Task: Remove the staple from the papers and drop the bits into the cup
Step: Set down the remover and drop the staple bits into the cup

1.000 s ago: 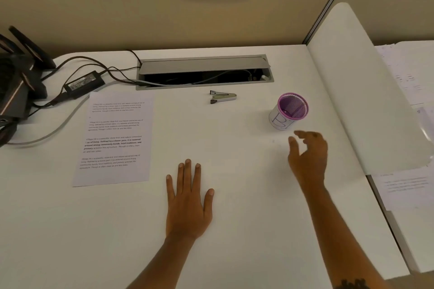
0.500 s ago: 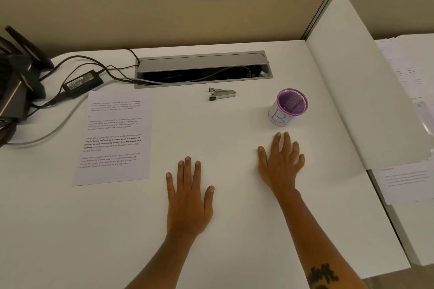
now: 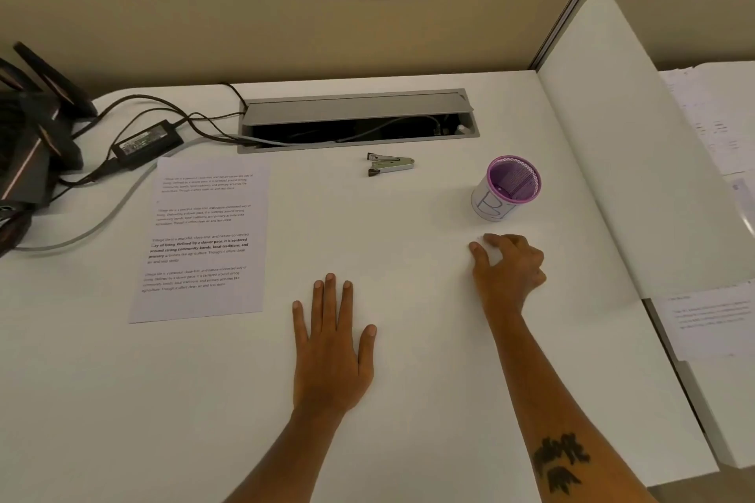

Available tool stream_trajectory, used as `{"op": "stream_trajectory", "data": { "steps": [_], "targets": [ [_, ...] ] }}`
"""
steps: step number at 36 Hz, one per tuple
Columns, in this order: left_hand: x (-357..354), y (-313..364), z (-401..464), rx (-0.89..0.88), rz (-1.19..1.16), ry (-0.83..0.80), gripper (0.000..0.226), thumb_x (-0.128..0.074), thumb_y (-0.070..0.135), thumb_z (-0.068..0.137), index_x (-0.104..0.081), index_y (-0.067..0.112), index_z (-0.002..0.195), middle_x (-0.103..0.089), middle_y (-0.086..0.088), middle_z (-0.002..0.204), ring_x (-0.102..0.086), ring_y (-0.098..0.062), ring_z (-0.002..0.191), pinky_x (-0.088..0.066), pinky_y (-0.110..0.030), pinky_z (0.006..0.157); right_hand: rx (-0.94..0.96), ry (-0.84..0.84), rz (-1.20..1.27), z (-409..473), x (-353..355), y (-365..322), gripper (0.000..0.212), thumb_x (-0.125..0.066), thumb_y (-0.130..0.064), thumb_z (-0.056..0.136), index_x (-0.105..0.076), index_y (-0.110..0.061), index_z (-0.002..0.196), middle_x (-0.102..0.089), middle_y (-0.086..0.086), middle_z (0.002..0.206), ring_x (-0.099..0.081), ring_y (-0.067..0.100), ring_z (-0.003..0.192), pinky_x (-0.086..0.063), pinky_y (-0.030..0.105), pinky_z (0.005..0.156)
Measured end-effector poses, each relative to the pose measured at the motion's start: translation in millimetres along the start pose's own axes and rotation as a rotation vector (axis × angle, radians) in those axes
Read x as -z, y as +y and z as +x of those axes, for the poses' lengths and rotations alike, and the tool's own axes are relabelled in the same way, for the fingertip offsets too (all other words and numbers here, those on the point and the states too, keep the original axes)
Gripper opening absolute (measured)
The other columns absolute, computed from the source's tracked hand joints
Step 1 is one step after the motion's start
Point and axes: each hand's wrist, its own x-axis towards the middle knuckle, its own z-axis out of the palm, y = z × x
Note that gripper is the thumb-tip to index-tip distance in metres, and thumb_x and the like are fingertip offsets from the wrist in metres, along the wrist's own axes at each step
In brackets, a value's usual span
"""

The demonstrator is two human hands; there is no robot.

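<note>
1. Papers (image 3: pixel 200 239): flat printed sheets, left of centre on the counter (image 3: pixel 408 400); staple too small to make out.
2. Staple remover (image 3: pixel 390 164): small metal claw, upper centre, untouched.
3. Cup (image 3: pixel 506 189): purple mesh cylinder, white label, right of centre.
4. Right hand (image 3: pixel 508 270): just below the cup, fingers curled over the counter; whether this grip pinches staple bits I cannot tell.
5. Left hand (image 3: pixel 333 343): flat, fingers straight, holding nothing.
6. Step likely bit pickup; next calls for a fine pinch and a lift over the cup rim.
</note>
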Motion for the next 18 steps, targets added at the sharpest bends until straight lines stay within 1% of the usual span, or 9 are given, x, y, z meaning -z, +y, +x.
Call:
{"op": "stream_trajectory", "data": {
  "steps": [5,11,15,18],
  "targets": [
    [-0.3,-0.1,0.1,0.001,0.009,-0.007,0.074,-0.026,0.055,0.109,-0.008,0.018,0.172,0.002,-0.008,0.181,0.004,-0.025,0.168,-0.009,-0.061,0.134,-0.001,-0.026,-0.051,5.3,0.9,-4.9,0.026,-0.075,-0.042,0.091,-0.08,-0.022,0.108,-0.07,-0.003,0.119,-0.051,0.025,0.122,-0.031,0.04,0.09],
    [-0.3,-0.3,-0.1,0.002,0.002,-0.005,0.075,-0.027,0.055,0.109,-0.007,0.019,0.172,0.002,-0.008,0.181,0.005,-0.025,0.168,-0.01,-0.061,0.134,0.014,-0.037,-0.083,7.8,3.7,-7.5,0.025,-0.074,-0.041,0.092,-0.082,-0.022,0.106,-0.072,-0.005,0.114,-0.052,0.026,0.119,-0.035,0.041,0.088],
    [0.4,-0.1,0.2,0.0,-0.006,-0.003,0.074,-0.026,0.055,0.109,-0.009,0.018,0.172,0.001,-0.008,0.181,0.004,-0.025,0.168,-0.011,-0.062,0.133,0.03,-0.016,-0.115,9.0,3.0,-8.6,0.019,-0.074,-0.038,0.093,-0.083,-0.024,0.102,-0.074,-0.005,0.109,-0.054,0.026,0.114,-0.039,0.041,0.086],
    [0.7,0.0,0.1,-0.002,-0.015,-0.004,0.074,-0.025,0.055,0.109,-0.009,0.019,0.172,0.001,-0.008,0.181,0.004,-0.025,0.168,-0.011,-0.062,0.133,0.045,0.004,-0.141,9.7,2.3,-10.2,0.016,-0.073,-0.034,0.094,-0.084,-0.024,0.101,-0.076,-0.006,0.104,-0.058,0.027,0.109,-0.047,0.043,0.084]
  ]
}}
